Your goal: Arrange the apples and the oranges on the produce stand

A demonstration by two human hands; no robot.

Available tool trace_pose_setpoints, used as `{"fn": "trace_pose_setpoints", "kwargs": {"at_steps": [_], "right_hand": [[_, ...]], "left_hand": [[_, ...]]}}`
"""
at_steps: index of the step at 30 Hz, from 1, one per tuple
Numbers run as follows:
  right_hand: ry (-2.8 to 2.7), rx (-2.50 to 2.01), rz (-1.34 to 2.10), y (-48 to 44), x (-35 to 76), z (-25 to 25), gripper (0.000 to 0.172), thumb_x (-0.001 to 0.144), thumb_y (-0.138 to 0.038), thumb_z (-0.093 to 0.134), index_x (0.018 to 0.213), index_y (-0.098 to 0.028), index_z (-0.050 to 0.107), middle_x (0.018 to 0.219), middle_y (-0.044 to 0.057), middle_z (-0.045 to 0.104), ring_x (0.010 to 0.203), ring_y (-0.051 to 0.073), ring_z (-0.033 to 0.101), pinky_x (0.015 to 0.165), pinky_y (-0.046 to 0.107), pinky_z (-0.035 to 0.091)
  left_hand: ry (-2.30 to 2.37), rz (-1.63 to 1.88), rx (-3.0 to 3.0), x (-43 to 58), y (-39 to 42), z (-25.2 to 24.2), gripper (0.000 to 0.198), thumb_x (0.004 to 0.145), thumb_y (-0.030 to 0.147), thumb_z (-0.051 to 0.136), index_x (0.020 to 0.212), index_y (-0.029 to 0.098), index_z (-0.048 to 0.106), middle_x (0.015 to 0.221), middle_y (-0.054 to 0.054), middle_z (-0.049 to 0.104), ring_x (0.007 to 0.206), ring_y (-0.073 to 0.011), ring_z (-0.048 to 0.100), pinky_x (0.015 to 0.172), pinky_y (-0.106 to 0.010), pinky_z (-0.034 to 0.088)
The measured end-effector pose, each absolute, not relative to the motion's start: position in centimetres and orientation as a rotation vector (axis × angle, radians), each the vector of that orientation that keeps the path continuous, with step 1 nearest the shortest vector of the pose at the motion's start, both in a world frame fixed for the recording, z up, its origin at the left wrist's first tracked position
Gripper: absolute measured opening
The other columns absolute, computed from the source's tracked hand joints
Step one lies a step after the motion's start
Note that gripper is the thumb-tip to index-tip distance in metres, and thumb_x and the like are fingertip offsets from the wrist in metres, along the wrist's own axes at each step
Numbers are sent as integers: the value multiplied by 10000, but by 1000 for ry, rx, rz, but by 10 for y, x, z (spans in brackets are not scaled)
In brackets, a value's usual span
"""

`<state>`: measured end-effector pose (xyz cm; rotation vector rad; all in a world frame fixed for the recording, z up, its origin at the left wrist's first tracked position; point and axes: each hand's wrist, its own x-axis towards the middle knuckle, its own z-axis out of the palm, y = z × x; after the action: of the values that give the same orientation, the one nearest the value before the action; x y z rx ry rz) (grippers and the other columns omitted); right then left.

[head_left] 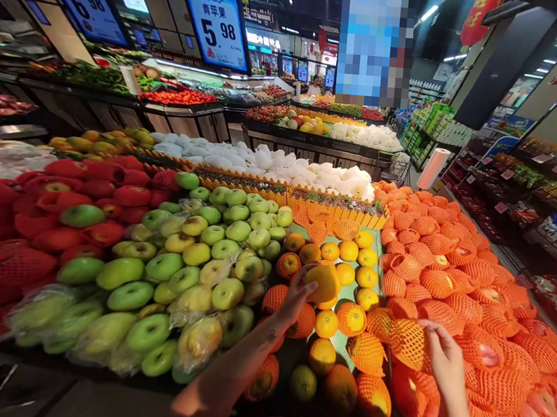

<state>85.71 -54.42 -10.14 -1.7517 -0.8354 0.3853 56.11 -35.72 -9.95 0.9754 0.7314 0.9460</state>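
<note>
My left hand is closed around a bare orange, holding it just above the orange section of the fruit stand. My right hand pinches an orange foam net sleeve at the front right of the same section. Loose oranges, some bare and some in net sleeves, lie on a green mat between both hands.
Green apples fill the bin to the left, red-netted fruit beyond them. Orange-netted fruit piles up on the right. White-wrapped fruit lies behind a low orange fence. A plastic bag roll stands far right; price signs hang above.
</note>
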Motion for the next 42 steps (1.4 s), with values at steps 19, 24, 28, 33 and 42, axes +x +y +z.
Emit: {"fn": "trace_pose_setpoints", "kwargs": {"at_steps": [19,24,28,33,42], "right_hand": [[-1468,-2599,683,-636,752,-173,842,751,-447,742,1457,-90,455,1168,185,704,1045,361,701,818,388,517],[-1158,-2507,565,-665,769,-167,765,769,-527,676,1422,-164,507,1003,120,740,971,367,722,774,411,532],[-634,-2400,510,-700,804,-144,835,632,-737,723,1295,-248,585,1023,107,743,1007,400,707,880,512,544],[-438,-1958,583,-717,826,-124,723,600,-617,806,1196,-272,586,1142,106,723,1098,353,679,1010,483,520],[-322,-1516,820,-688,787,-149,647,555,-485,878,1103,-316,577,982,31,687,918,303,686,824,447,576]], "left_hand": [[749,604,1618,554,-460,-124,697,642,348,859,1246,228,532,1330,-87,589,1249,-261,567,1062,-404,499],[568,532,1897,589,-495,-147,740,596,309,860,1247,222,520,1278,-85,630,1169,-251,608,1066,-403,493],[236,246,2338,617,-520,-167,735,677,337,815,1341,241,515,1390,-87,588,1304,-275,523,1063,-392,503],[135,-72,2739,646,-543,-182,716,803,294,762,1442,173,463,1398,-161,568,1312,-326,500,945,-423,554],[550,561,1723,645,-523,-141,169,933,247,531,1012,169,658,1008,-81,716,922,-161,675,857,-297,553]]}}
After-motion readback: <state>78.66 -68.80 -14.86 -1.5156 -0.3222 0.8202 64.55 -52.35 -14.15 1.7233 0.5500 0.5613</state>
